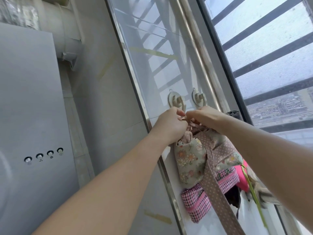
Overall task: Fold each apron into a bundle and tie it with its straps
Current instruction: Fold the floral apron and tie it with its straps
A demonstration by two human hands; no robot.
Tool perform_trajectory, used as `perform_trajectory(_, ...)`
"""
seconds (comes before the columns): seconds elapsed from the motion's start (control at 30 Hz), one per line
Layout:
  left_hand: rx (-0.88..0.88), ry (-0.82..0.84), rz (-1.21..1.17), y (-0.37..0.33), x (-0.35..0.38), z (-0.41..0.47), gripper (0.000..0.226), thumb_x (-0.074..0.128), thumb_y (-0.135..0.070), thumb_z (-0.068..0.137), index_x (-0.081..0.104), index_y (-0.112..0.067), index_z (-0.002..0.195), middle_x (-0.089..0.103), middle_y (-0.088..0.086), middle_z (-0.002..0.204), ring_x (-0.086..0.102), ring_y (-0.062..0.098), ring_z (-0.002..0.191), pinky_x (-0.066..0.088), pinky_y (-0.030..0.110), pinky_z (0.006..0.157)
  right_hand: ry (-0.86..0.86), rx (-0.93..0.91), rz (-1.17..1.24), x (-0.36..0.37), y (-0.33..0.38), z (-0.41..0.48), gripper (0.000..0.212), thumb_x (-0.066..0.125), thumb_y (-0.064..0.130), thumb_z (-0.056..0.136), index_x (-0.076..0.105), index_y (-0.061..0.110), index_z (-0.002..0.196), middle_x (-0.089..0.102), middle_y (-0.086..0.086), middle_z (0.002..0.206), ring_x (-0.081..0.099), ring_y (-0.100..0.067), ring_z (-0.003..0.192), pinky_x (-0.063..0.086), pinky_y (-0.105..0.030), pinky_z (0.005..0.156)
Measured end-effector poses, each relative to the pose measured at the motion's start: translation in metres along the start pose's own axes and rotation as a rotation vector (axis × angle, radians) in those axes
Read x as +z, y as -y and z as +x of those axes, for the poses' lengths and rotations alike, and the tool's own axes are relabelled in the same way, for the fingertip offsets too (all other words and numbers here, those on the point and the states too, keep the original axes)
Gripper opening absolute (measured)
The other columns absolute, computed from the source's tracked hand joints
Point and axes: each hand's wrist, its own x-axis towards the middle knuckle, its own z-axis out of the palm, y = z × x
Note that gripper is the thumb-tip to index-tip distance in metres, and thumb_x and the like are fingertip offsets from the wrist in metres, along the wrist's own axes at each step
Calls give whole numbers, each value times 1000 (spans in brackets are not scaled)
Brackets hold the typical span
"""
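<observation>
Two hands meet just under the left hook [177, 101]. The left hand [169, 124] is curled round the gathered top of the floral apron [189, 160], thumb and forefinger pinched together. The right hand [206, 118] comes in from the right and pinches the upper end of the dotted strap [215, 184] at the same spot. What lies between the fingertips is too small to tell for sure.

The floral apron hangs as a folded bundle against the pale wall panel [152, 68], with its strap trailing down toward the near edge. It overlaps a pink checked apron [198, 202] below. The right hook [199, 98] is bare.

This looks like the final cinch, or the moment of looping the tie over the hook. For that, the left hand should keep the neck of the bundle squeezed so the folds cannot loosen. The right hand should draw the strap snug, close to the fabric. The long tail could snag the bundle beneath, so it is best kept to one side.
</observation>
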Motion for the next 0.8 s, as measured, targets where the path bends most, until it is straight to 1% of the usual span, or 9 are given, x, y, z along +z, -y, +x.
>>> perform_trajectory(0.1, 1, 98, -51, 4, -2, -19, 38, 58, -41, 92, 48, -27, 125, 55, -10, 113, 57, 8, 100, 44, 18, 70, 25, -66, 18, 11, -15, -3, 30, 50, 37, 86, 58, 11, 74, 51, -5, 71, 45, -17, 63, 34, -31, 59)
perform_trajectory(0.17, 38, 168, -9, 11, 0, -37, 56, 62, -52, 85, 40, -32, 133, 50, -12, 122, 55, 7, 107, 45, 20, 81, -105, -121, 1, 22, -28, -9, 35, 48, 40, 92, 60, 8, 89, 60, -1, 78, 54, -17, 70, 42, -34, 66)
perform_trajectory(0.27, 92, 244, 53, 22, 13, -62, 77, 71, -50, 78, 27, -42, 140, 41, -11, 137, 48, 8, 117, 42, 25, 97, -384, -230, 108, 38, -49, -28, 23, 50, 36, 94, 57, 15, 104, 62, 2, 93, 59, -16, 91, 48, -36, 83)
perform_trajectory(0.3, 115, 213, 56, 25, 19, -67, 76, 71, -45, 79, 26, -44, 140, 44, -9, 136, 49, 9, 115, 42, 24, 96, -448, -261, 135, 44, -56, -36, 23, 50, 34, 94, 57, 17, 109, 60, 2, 101, 55, -18, 101, 44, -34, 89)
perform_trajectory(0.37, 153, 71, 60, 28, 29, -73, 62, 67, -37, 84, 32, -44, 135, 54, -7, 127, 55, 11, 107, 44, 22, 86, -504, -283, 137, 55, -67, -55, 33, 43, 37, 94, 59, 20, 118, 56, 3, 114, 44, -17, 117, 33, -29, 96)
perform_trajectory(0.47, 144, -60, 64, 27, 33, -74, 46, 61, -30, 88, 38, -40, 127, 61, -6, 109, 59, 13, 94, 44, 22, 77, -515, -308, 126, 71, -71, -72, 61, 25, 54, 85, 56, 23, 128, 52, 3, 132, 38, -14, 127, 26, -36, 109)
perform_trajectory(0.53, 118, -80, 67, 29, 34, -74, 43, 60, -28, 89, 39, -39, 125, 61, -6, 105, 59, 14, 93, 45, 23, 78, -502, -289, 85, 78, -75, -71, 70, 17, 59, 83, 50, 27, 134, 45, 3, 141, 32, -14, 134, 21, -41, 114)
perform_trajectory(0.67, 85, -42, 34, 35, 42, -77, 50, 59, -26, 91, 35, -35, 134, 60, -2, 117, 58, 15, 102, 43, 21, 83, -491, -260, -58, 86, -80, -68, 72, 7, 61, 83, 39, 33, 141, 33, 3, 151, 22, -11, 140, 14, -42, 116)
perform_trajectory(0.8, 39, 54, -32, 38, 41, -78, 62, 59, -27, 93, 24, -39, 143, 50, 1, 133, 51, 15, 117, 38, 21, 94, -395, -215, -80, 82, -81, -70, 73, 3, 63, 83, 22, 35, 148, 12, 3, 159, 7, -10, 145, 1, -37, 118)
